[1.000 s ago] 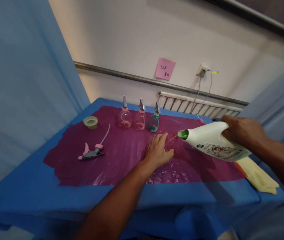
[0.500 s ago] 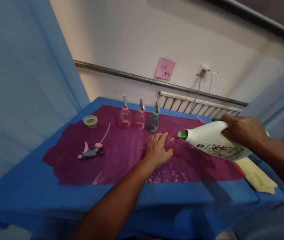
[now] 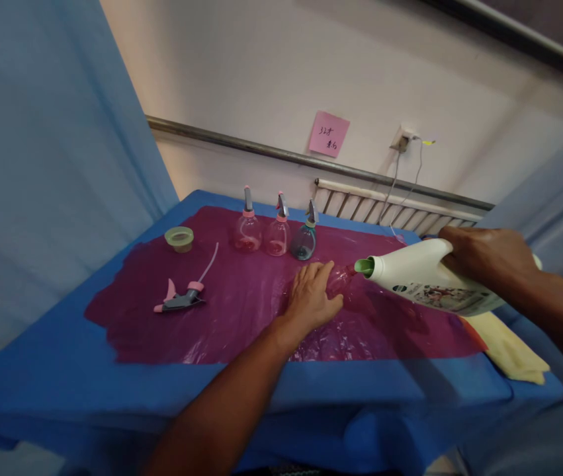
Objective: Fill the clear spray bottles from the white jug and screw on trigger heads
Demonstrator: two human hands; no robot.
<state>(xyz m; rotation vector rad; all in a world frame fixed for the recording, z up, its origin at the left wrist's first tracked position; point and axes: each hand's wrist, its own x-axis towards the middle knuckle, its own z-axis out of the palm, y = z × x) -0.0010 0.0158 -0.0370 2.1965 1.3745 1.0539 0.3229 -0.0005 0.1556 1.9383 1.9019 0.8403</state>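
My left hand (image 3: 311, 299) is wrapped round a small clear pink bottle (image 3: 339, 280) that stands on the purple plastic sheet (image 3: 241, 311). My right hand (image 3: 489, 261) grips the back of a large white jug (image 3: 427, 281) tipped on its side. The jug's green spout (image 3: 363, 266) sits right over the small bottle's open neck. A loose grey and pink spray head (image 3: 182, 301) with its tube lies on the sheet to the left.
Three small spray bottles (image 3: 276, 231) stand in a row at the back of the sheet. A green cap (image 3: 179, 238) sits at the back left. A yellow cloth (image 3: 507, 347) lies at the right edge. Blue curtains hang on both sides of the blue-covered table (image 3: 63, 390).
The jug has stayed tipped over the small bottle; my right hand has drifted slightly to the right. My left hand has not moved.
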